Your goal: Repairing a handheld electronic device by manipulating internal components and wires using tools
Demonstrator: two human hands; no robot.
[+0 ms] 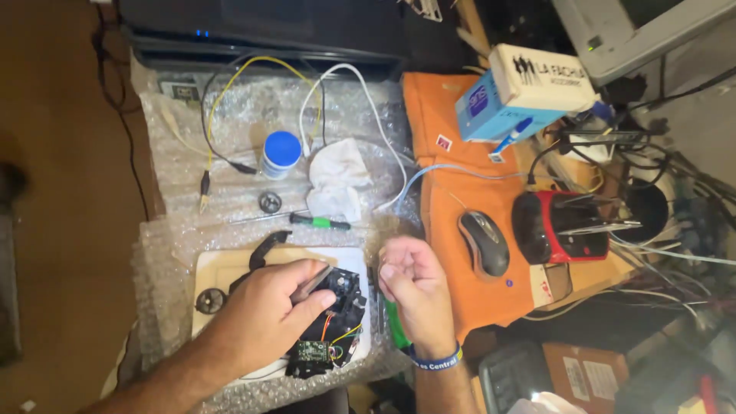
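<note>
Working: left hand [264, 314] fingers clamp black circuit module [333, 322] on white tray [222, 264].
Right hand [410, 287]: fingers curled together, empty.

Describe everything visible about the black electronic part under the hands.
The black electronic part is an opened plastic assembly with a small green circuit board at its lower end and orange, yellow and red wires. It lies on a cream tray over bubble wrap. The left hand covers its left side; the right hand hovers beside it.

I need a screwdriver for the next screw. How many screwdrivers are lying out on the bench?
1 clearly: a green-handled screwdriver on the bubble wrap, just above the white tray. More may be hidden under the left hand, right hand or clutter.
</note>
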